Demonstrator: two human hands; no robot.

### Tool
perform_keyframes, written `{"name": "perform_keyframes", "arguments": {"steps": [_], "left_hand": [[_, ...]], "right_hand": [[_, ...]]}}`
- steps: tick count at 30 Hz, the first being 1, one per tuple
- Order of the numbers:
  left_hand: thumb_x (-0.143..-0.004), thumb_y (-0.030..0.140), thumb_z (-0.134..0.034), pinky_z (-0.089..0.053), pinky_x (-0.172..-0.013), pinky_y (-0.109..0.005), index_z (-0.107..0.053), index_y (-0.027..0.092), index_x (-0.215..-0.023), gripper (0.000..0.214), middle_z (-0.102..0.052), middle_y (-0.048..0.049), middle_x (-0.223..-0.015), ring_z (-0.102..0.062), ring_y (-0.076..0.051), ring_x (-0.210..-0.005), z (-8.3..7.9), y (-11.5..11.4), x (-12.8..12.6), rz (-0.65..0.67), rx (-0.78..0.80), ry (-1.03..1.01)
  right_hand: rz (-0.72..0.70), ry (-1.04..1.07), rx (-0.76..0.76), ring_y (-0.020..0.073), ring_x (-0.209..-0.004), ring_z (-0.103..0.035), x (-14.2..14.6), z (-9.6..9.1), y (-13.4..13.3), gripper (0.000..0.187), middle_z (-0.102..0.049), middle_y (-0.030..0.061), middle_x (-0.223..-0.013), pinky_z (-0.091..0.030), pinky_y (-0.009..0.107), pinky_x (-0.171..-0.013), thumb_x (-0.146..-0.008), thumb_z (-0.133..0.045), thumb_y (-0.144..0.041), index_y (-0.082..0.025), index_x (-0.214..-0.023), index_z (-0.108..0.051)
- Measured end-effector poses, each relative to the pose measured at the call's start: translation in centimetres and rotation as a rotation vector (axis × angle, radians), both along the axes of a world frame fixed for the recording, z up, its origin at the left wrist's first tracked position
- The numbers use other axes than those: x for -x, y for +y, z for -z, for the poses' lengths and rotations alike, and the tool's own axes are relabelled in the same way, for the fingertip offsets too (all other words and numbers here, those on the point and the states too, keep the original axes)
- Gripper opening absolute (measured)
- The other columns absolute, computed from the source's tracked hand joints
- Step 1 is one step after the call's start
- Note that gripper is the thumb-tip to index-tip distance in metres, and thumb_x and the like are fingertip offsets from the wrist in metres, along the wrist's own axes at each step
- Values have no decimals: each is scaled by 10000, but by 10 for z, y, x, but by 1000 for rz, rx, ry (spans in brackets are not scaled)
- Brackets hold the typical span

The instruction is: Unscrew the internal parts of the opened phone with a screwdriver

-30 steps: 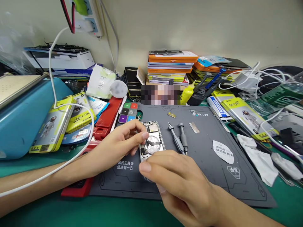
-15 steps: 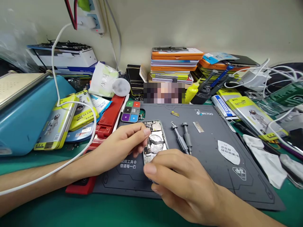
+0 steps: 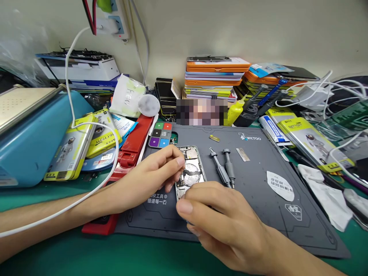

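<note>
An opened phone (image 3: 192, 178) lies on the dark grey work mat (image 3: 250, 191), its metal parts and a round silver area exposed. My left hand (image 3: 163, 168) is at the phone's left edge, thumb and forefinger pinched together over it. Whatever they pinch, if anything, is too small or hidden. My right hand (image 3: 224, 222) is curled over the phone's near end, covering it. Its fingers are closed, and what lies inside them is hidden. Two screwdrivers, a left one (image 3: 220, 168) and a right one (image 3: 229, 168), lie just right of the phone.
A coloured square tray (image 3: 160, 135) stands behind my left hand. On the mat are a small yellow piece (image 3: 214, 138), a metallic strip (image 3: 243, 154) and a white sticker (image 3: 280, 186). Battery boxes (image 3: 313, 143) flank the right side. A white cable (image 3: 94, 191) crosses over my left forearm.
The whole view has shifted slightly to one side. My left fingertips have moved a little at the phone's edge, while my right hand keeps nearly the same pose.
</note>
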State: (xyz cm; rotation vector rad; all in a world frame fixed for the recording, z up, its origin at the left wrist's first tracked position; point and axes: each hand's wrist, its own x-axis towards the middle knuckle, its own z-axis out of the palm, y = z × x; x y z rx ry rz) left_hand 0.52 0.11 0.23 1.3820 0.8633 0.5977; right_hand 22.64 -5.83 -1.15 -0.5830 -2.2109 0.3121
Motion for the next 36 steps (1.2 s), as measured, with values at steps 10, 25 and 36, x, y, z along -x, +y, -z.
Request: {"name": "perform_keyframes", "arguments": {"steps": [10, 25, 36], "left_hand": [[-977, 382, -818, -488, -630, -222, -797, 210, -932, 179, -749, 9, -887, -615, -114, -702, -3, 4, 0, -10, -80, 64], [-971, 314, -835, -551, -724, -222, -901, 270, -975, 80, -876, 25, -950, -772, -158, -880, 1, 4, 2, 45, -42, 79], [-982, 275, -818, -576, -823, -213, -893, 236, -970, 85, -882, 35, -980, -796, -162, -929, -1, 6, 1, 89, -69, 74]], "right_hand": [[18, 40, -35, 125, -943, -765, 3, 2, 3, 339, -827, 14, -1029, -648, 269, -988, -1079, -599, -100, -181, -1409, -594], [344, 625, 415, 233, -1034, -806, -5, -1, 3, 550, -730, 85, -1115, -717, 286, -625, -1102, -543, -158, -307, -1615, -413], [309, 609, 543, 208, -955, -801, -6, 1, 4, 538, -731, 70, -1100, -739, 289, -695, -1092, -589, -197, -303, -1598, -443]]}}
